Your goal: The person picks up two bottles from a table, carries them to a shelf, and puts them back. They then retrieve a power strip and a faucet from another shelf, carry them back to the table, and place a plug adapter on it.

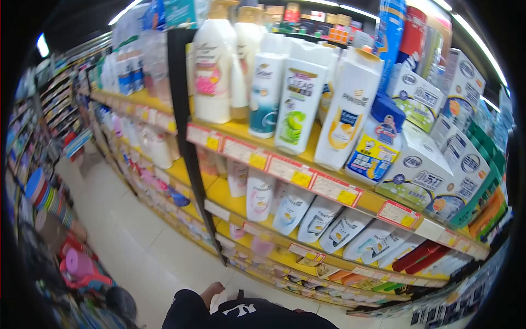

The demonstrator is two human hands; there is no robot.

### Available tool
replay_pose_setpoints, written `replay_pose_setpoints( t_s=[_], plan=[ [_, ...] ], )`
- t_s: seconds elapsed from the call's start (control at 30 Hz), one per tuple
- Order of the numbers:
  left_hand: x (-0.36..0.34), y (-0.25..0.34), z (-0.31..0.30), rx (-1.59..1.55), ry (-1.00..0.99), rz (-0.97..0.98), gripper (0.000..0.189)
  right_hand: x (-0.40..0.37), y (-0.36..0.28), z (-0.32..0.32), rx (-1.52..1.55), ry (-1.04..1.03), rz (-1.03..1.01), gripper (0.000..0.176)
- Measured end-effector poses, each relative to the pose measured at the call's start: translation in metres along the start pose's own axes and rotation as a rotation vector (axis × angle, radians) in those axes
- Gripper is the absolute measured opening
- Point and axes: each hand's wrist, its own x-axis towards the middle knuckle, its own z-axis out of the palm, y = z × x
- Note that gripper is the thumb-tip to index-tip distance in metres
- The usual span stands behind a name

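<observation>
Low in the view, my left hand (216,288) hangs beside my dark shirt, small and partly seen. Its fingers are too indistinct to read, and nothing is visible in it. My right hand is out of sight. Closest in front stands a shelf with bottles: a cream pump bottle (215,74), a white and teal Dove bottle (267,90), a Clear shampoo bottle (301,98) and a white Pantene bottle (349,112). To their right is a blue-labelled bottle (375,145). No hand touches any of these.
Several white boxes (419,170) are stacked at the shelf's right. Lower shelves carry more Pantene bottles (260,194), with price labels (301,178) along the edges. At left, a pale tiled aisle (129,219) runs past colourful stacked basins (41,189) and a pink item (79,263).
</observation>
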Motion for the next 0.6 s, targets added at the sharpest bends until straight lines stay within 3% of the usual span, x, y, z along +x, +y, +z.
replay_pose_setpoints(
  t_s=[0.07,0.1,0.17,0.27,0.3,0.37,0.47,0.57,0.6],
  plan=[
    [0.007,-0.019,0.029,0.085,0.073,-0.068,0.022,0.004,-0.02,-0.036,0.042,-0.08,0.033,0.028],
    [-0.001,-0.02,0.047,0.126,0.105,-0.103,0.021,0.005,-0.036,-0.054,0.04,-0.103,0.142,0.027],
    [-0.043,0.046,0.049,-0.545,0.181,-0.425,0.025,-0.002,-0.101,-0.095,0.019,-0.144,0.364,0.026],
    [-0.069,0.087,0.108,-0.733,0.233,-0.315,0.028,0.01,-0.081,-0.098,0.275,-0.183,0.469,0.023],
    [-0.104,0.13,0.098,-0.876,0.207,-0.32,0.029,0.012,-0.076,-0.099,0.221,-0.216,0.45,0.023],
    [-0.117,0.134,0.135,-0.491,0.273,-0.14,0.029,0.015,-0.064,-0.099,0.119,-0.275,0.415,0.023],
    [-0.142,0.142,0.142,-0.741,0.385,-0.319,0.028,0.029,-0.029,-0.079,0.101,-0.382,0.401,0.022],
    [-0.167,0.131,0.146,-0.842,0.562,-0.496,0.029,0.045,-0.066,-0.074,0.1,-0.485,0.379,0.023],
    [-0.17,0.112,0.154,-0.794,0.505,-0.51,0.032,0.049,-0.075,-0.076,-0.019,-0.576,0.257,0.024]
  ],
)
